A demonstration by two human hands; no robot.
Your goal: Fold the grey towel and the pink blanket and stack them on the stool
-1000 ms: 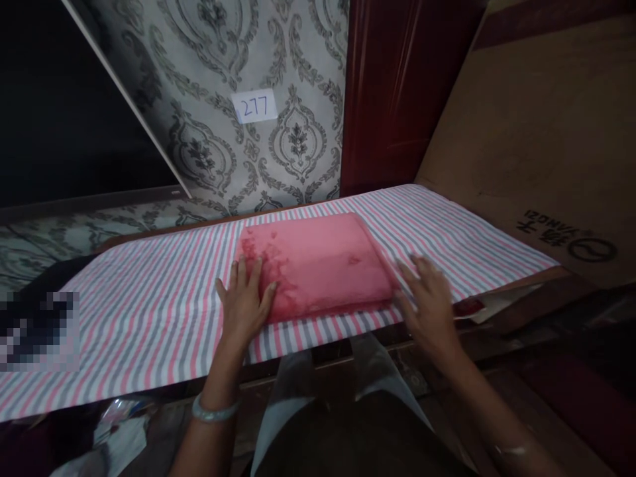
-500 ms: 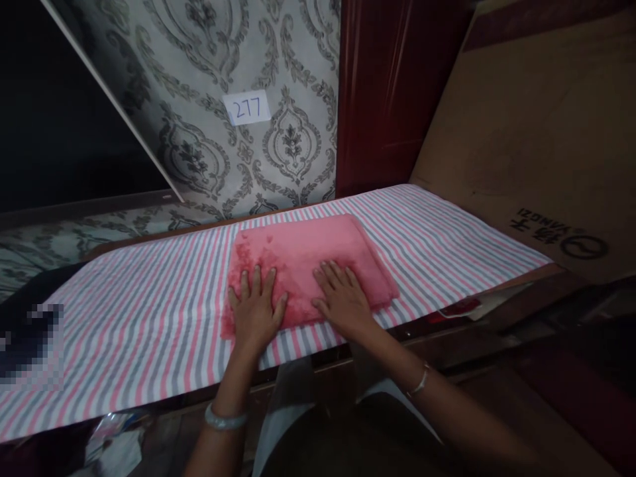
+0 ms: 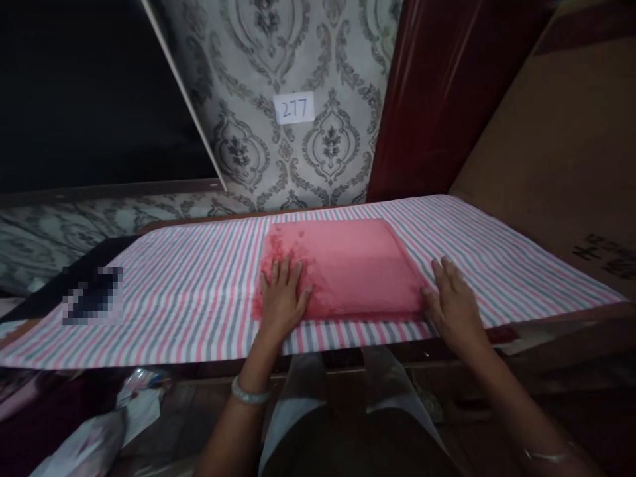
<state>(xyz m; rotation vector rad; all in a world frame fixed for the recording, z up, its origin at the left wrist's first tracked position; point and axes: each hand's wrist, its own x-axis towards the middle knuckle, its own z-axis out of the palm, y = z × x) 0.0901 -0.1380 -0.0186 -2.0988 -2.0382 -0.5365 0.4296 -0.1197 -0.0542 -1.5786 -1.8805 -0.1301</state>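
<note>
A folded pink cloth (image 3: 348, 265) with darker red marks along its left side lies flat on a striped cloth (image 3: 199, 291). My left hand (image 3: 282, 295) rests on its left part, palm down with fingers spread. Just past the right edge is my right hand (image 3: 454, 305), its fingers stretched out and its thumb by the pink cloth's front right corner. Whether that thumb touches the corner I cannot tell. Nothing is held in either hand.
The striped cloth covers a long table against a patterned wall (image 3: 268, 159). A dark screen (image 3: 99, 99) stands at the back left, a cardboard box (image 3: 571, 146) at the right. A paper marked 277 (image 3: 294, 107) is on the wall. Bags (image 3: 89, 437) lie low at the left.
My right hand has slid right, off the top of the pink cloth to beside its right edge. My left hand stays on the left part. The view has turned somewhat left.
</note>
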